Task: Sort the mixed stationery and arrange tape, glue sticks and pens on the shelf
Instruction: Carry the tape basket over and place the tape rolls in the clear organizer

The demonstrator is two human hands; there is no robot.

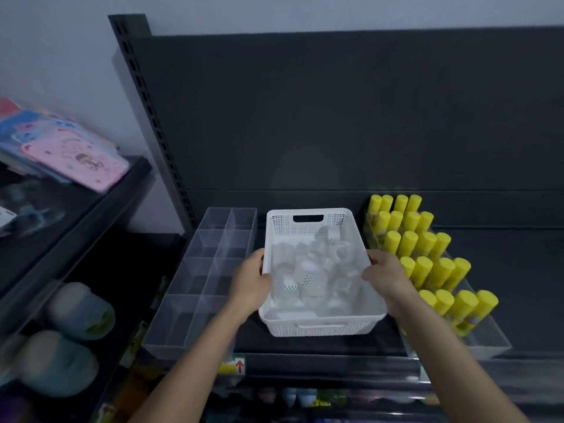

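Note:
A white perforated basket (308, 222) stands on the dark shelf (320, 346), holding several clear tape rolls (317, 270). My left hand (250, 280) grips the basket's left rim, fingers curled over the edge. My right hand (384, 276) grips the right rim the same way. To the right, a clear stepped display (488, 340) carries several upright yellow glue sticks (427, 257) in rows. To the left sits a clear divided organiser (210, 270) with nothing visible in its compartments. No pens are visible.
The shelf's dark back panel (335, 117) rises behind the basket. A second dark shelf unit at the left carries pink and blue phone cases (76, 154) and, lower down, rounded pale green and blue items (76, 309). Blurred goods lie on the shelf below.

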